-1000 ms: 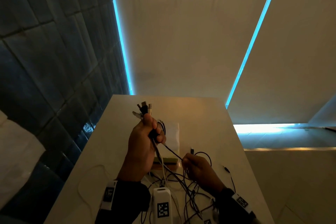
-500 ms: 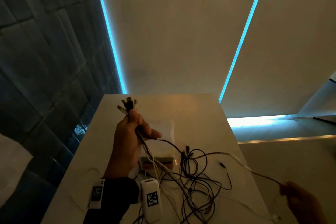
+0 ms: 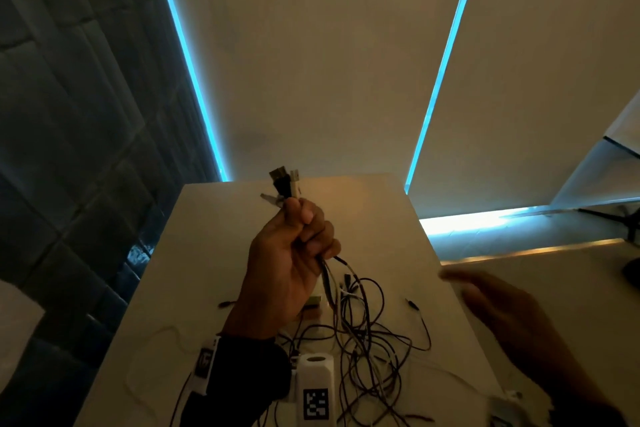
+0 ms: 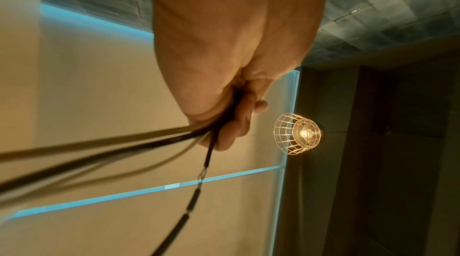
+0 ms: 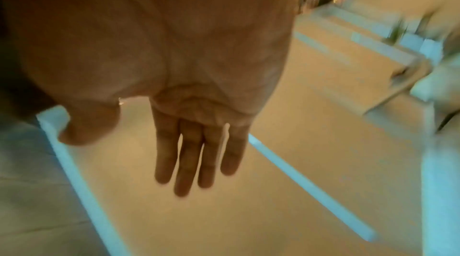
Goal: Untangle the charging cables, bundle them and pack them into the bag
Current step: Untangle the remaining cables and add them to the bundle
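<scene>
My left hand (image 3: 298,246) is raised over the white table (image 3: 374,211) and grips several charging cables just below their plugs (image 3: 284,184), which stick up out of the fist. From the fist the cables hang down into a dark tangle (image 3: 367,350) on the table. In the left wrist view the curled fingers (image 4: 239,122) clamp the cable bundle (image 4: 124,146). My right hand (image 3: 498,308) hovers blurred at the table's right edge. Its fingers (image 5: 194,158) are straight and hold nothing. The pale bag (image 3: 313,300) lies mostly hidden behind the left hand.
A thin pale cable (image 3: 156,340) loops on the table's left part. A dark tiled wall (image 3: 69,149) stands at the left, and light panels with blue strips (image 3: 440,73) rise behind the table. A caged lamp (image 4: 298,134) glows in the left wrist view.
The right hand let go of the cable it had pulled out to the right and now moves back toward the table, open. The left hand keeps its grip and has turned slightly.
</scene>
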Available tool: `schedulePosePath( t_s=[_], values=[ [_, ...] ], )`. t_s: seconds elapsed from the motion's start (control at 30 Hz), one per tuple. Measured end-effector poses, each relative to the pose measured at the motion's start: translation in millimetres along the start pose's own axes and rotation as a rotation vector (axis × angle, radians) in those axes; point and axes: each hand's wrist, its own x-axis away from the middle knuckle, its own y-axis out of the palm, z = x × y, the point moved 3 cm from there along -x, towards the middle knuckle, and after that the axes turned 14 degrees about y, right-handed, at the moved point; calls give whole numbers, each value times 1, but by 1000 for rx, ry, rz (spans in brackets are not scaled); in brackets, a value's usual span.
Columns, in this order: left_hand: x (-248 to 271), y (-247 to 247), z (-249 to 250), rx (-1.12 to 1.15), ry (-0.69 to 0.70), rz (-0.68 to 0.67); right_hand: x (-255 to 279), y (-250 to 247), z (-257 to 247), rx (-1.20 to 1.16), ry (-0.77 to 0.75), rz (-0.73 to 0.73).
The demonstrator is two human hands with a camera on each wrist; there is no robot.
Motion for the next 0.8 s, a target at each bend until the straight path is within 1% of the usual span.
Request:
schedulePosePath(
  t_s=[0.07,0.1,0.13,0.17,0.23,0.3,0.37,0.43,0.5,0.6,0.67,0.7,0.73,0.77,0.8],
  values=[
    [2,8,-7,12,-16,-18,-5,39,-42,-114,-186,-179],
    [3,11,-11,-3,-23,-19,-8,58,-62,-163,-225,-274],
    [4,12,-14,-26,-33,-11,-12,75,-71,-182,-246,-377],
    [4,11,-17,-53,-43,5,-15,91,-76,-180,-255,-450],
    [3,4,-17,-111,-32,62,-18,109,-81,-279,-208,-573],
    [2,-9,-10,-126,9,151,-20,111,-67,-397,-156,-583],
    [3,-21,-2,-134,41,226,-18,106,-42,-417,-104,-544],
    [5,-27,0,-169,63,269,-12,105,-9,-481,26,-540],
    [6,-30,-4,-195,54,301,-3,106,18,-555,159,-567],
    [9,-30,-18,-212,8,329,5,112,45,-556,284,-600],
    [9,-29,-26,-223,-15,329,8,120,67,-535,392,-602],
    [8,-29,-28,-227,-24,328,8,124,77,-521,424,-629],
    [7,-30,-29,-231,-34,327,7,128,87,-479,422,-643],
    [6,-30,-29,-239,-46,325,4,129,95,-351,396,-663],
    [5,-31,-29,-258,-60,323,2,129,98,-163,362,-707]
  ],
)
